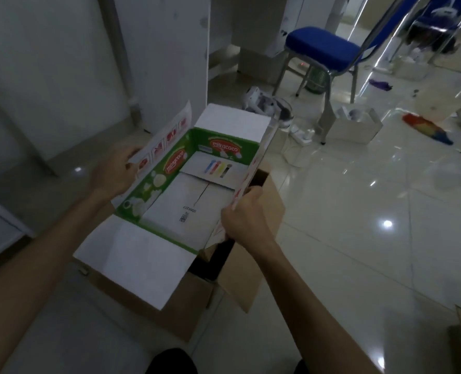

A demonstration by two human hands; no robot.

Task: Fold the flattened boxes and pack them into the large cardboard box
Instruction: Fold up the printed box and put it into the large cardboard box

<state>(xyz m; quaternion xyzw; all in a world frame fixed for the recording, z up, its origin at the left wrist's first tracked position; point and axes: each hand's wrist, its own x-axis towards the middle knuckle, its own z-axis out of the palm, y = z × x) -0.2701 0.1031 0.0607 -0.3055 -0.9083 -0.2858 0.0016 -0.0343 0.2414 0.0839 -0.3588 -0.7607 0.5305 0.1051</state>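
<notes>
At the far left, the left hand pinches the left flap of the green-and-white printed carton, fingers curled over the flap's edge. The carton is already opened into a box shape: its bottom panels are folded in and lie flat, its four top flaps stand out, and it is held tilted in the air directly above the large cardboard box, which sits open on the tiled floor. Further right, the right hand is closed on the carton's right wall, thumb and fingers clamped over its upper edge.

Judging by this, the folding of this carton looks done, and lowering it in is the step in hand. The brown box's dark interior shows just below the right hand; whether other cartons already lie inside cannot be told, since the held carton covers most of the opening. No remaining flattened boxes are visible, so how many are left is unclear. Beyond, to the right, stand a blue chair and scattered clutter.
</notes>
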